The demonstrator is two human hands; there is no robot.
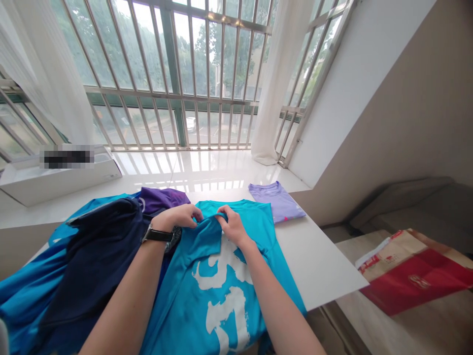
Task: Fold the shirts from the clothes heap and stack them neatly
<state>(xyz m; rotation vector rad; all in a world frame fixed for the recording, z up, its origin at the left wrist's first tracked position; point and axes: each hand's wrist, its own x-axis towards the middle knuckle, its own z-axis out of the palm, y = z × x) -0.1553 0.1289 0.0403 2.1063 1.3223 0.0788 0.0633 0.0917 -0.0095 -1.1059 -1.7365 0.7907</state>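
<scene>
A turquoise T-shirt (236, 266) with large white lettering lies spread over the white table, its near end reaching the bottom of the view. One side of it is folded inward over the print. My left hand (181, 217), with a dark watch on the wrist, pinches the folded edge near the shirt's upper end. Close beside it, my right hand (229, 224) grips the same edge between thumb and fingers. Left of the shirt is a heap of clothes: a navy garment (99, 261), a purple one (166, 198) and a blue one (25, 281).
A folded lilac T-shirt (279, 202) lies at the table's far right corner. The white table (318, 266) ends at the right, beside a red and beige paper bag (417, 276). A white box (62, 177) sits on the sill at left, below the barred window.
</scene>
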